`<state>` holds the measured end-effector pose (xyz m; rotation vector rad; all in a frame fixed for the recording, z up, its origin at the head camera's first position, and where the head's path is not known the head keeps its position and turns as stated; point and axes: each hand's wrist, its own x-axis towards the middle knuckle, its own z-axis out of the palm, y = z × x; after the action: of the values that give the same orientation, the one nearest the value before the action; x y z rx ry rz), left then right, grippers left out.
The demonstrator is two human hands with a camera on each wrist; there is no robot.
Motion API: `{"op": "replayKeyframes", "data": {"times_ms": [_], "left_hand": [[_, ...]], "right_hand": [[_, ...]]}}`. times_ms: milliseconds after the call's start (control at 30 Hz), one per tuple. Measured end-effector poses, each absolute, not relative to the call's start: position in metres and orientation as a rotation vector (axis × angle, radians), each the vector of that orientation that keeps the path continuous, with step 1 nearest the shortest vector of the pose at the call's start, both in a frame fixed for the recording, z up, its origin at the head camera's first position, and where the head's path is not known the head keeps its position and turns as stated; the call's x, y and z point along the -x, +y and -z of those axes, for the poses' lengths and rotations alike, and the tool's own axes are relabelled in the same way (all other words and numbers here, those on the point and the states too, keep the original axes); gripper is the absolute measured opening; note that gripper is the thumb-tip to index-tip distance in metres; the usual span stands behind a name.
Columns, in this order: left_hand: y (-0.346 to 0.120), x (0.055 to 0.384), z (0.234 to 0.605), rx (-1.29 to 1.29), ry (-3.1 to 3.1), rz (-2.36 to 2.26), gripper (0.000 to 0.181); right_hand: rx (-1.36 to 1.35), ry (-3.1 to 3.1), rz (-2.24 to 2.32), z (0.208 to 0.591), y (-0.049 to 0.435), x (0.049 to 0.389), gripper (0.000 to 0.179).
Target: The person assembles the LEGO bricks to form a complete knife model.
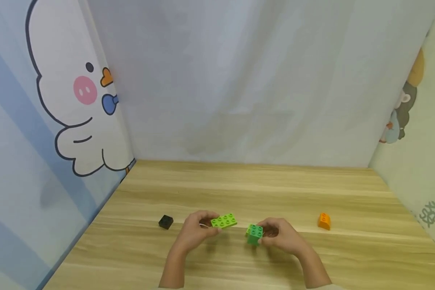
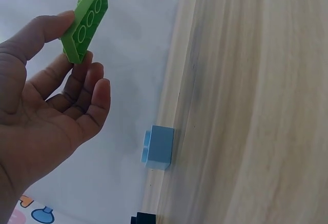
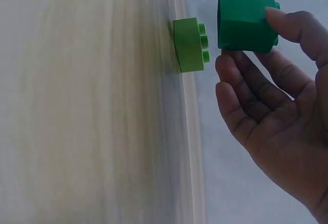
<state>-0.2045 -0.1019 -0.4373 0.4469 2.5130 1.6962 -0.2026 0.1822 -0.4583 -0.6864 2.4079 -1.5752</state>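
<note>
Thumb and fingers of my left hand [image 1: 193, 233] pinch a lime-green flat building brick [image 1: 224, 221] with two rows of studs. Its hollow underside [image 2: 88, 23] shows in the left wrist view. To the right, my right hand [image 1: 284, 237] grips a darker green block-shaped brick [image 1: 254, 235] with its studs up, held above the table. Just behind that brick, a lime-green brick [image 3: 188, 45] stands on the table, mostly covered in the head view. The two held bricks are apart, a small gap between them.
A black brick [image 1: 165, 222] lies left of my left hand, and an orange brick [image 1: 324, 221] lies to the right. A light-blue brick [image 2: 160, 147] on the table is hidden in the head view. Cloth walls [image 1: 239, 80] border the wooden table [image 1: 253, 189].
</note>
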Motion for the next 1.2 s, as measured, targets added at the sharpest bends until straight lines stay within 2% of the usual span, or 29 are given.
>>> {"op": "replayKeyframes", "data": {"times_ms": [600, 1200], "left_hand": [[-0.090, 0.207, 0.440, -0.485, 2.475, -1.740, 0.036], [-0.080, 0.216, 0.453, -0.556, 2.291, -1.787, 0.034]], "right_hand": [[0.747, 2.316, 1.571, 0.460, 0.155, 0.203, 0.031], [0.608, 2.328, 1.610, 0.469, 0.159, 0.219, 0.049]]}}
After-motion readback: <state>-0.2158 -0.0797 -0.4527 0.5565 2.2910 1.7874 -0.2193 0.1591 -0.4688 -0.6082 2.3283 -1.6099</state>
